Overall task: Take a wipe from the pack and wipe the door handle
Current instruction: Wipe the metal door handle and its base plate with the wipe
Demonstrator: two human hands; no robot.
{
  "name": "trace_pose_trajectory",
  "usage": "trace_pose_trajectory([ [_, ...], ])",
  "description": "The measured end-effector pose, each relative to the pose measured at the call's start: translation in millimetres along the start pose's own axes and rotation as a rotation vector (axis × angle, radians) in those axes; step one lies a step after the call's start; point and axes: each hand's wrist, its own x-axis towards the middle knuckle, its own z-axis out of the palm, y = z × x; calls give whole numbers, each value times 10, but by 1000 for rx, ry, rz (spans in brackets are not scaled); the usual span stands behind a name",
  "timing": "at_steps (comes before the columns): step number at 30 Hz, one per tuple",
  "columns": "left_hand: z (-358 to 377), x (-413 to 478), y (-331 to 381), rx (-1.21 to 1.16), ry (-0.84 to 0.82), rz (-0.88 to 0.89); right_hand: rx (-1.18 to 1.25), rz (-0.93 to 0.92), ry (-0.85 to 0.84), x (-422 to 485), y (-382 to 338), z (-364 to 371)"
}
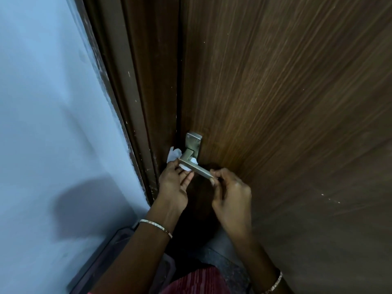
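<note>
1. Ok so the handle [196, 167] is a squared silver lever on a brown wood-grain door [286, 102], sitting on a small plate [194, 143] right by the door's left edge. The lever runs down and to the right from the plate.
2. The wipe [174, 154] is white and crumpled, bunched around the inner end of the lever near the plate. A bit of it pokes out to the left and another bit peeks out under the bar, so it's touching the handle on both sides.
3. Left hand [174, 183] comes up from below, fingers curled loosely and pressing the wipe against the underside of the lever. Thumb side is up by the wipe.
4. Right hand [231, 196] is pinching the free tip of the lever between thumb and fingertips, the other fingers curled in.
5. Both wrists have a thin bangle [156, 228].
6. To the left there's the dark door frame [135, 102] and then a pale blue wall [53, 102] with a shadow on it.
7. The pack isn't anywhere in the shot that I can make out.
8. Bottom of the frame is dark floor and a bit of reddish striped cloth [197, 281].
</note>
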Motion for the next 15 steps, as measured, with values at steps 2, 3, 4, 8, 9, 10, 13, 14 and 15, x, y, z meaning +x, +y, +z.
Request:
trace_pose_trajectory([
  [2,-53,-24,-58,60,8,106,0,2,-13,-4,-9,-8],
  [3,-79,-48,-107,96,-9,193,-3,6,-20,-8,-17,-10],
  [4,-114,-82,-167,155,-32,311,-7,11,-23,-13,-28,-11],
  [8,-255,-182,-335,677,64,949,-19,30,-18,-64,-68,-7],
  [9,-263,-191,-316,762,103,1039,-21,33,-14,-75,-78,-3],
  [10,-255,-196,-279,811,125,1087,-20,36,-9,-84,-82,-2],
  [13,-208,-158,-152,946,193,1147,-6,34,7,-87,-73,7],
  [14,-189,-151,-125,976,215,1157,6,33,11,-85,-65,9],
  [15,-167,-145,-106,1003,233,1163,18,32,18,-81,-54,9],
])
